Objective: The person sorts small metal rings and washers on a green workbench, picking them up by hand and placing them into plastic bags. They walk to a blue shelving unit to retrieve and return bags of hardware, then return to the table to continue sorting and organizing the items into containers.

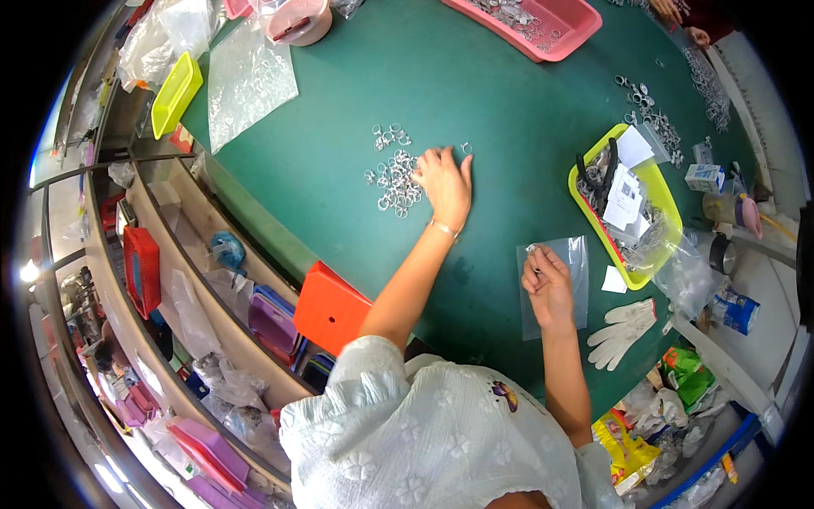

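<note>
My left hand point(444, 182) rests at the right edge of a loose pile of small silvery metal rings point(397, 182), its fingertips touching them and its thumb apart. A single ring point(466, 148) lies just beyond the thumb. A few more rings point(391, 136) sit at the far side of the pile. My right hand point(549, 284) is closed in a pinch on a small silvery metal piece point(532, 248), whose exact shape is too small to tell. Under that hand lies a clear plastic bag point(578, 271), flat on the green table point(339, 93).
A yellow-green basket point(670, 199) with metal parts, pliers point(604, 174) and paper slips stands at the right, near a white glove point(623, 333). A pink tray point(577, 34) of rings is at the back. A red stool point(326, 305) stands by the left table edge. Another person's hand point(699, 36) shows far right.
</note>
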Motion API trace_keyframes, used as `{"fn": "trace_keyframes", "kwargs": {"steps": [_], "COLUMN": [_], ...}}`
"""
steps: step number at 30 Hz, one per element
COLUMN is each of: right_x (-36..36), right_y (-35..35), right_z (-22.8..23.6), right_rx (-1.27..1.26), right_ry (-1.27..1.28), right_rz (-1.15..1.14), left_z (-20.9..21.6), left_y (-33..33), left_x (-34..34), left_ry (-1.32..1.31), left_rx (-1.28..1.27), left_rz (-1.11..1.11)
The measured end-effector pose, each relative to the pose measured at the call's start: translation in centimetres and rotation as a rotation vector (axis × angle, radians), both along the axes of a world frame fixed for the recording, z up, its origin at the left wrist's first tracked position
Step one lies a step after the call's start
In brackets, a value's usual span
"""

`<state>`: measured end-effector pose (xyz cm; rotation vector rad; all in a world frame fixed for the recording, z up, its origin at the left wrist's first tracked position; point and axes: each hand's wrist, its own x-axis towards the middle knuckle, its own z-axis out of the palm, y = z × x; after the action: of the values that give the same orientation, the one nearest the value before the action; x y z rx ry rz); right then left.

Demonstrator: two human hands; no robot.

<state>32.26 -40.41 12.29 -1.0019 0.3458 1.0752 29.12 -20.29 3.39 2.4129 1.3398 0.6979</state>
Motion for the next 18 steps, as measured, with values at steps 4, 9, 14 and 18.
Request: {"fn": "trace_keyframes", "kwargs": {"steps": [4, 9, 14, 18], "right_x": [0.0, 1.0, 1.5, 1.3], "right_y": [0.4, 1.1, 3.5, 4.7], "right_z": [0.2, 1.1, 3.2, 4.3], "right_rx": [-0.018, 0.078, 0.238, 0.308], "right_ry": [-0.003, 0.006, 0.047, 0.072], "right_rz": [-0.010, -0.045, -0.041, -0.030], "left_z": [-1.6, 2.7, 8.5, 11.0], "left_y": [1.2, -1.4, -5.1, -6.0], "left_x": [2.0, 1.3, -0.9, -1.7], "left_ry": [-0.103, -0.707, -0.921, -0.988], "left_rx": [0.039, -0.440, -0.702, -0.798], "left_rz": [-0.005, -0.133, -0.303, -0.373]}}
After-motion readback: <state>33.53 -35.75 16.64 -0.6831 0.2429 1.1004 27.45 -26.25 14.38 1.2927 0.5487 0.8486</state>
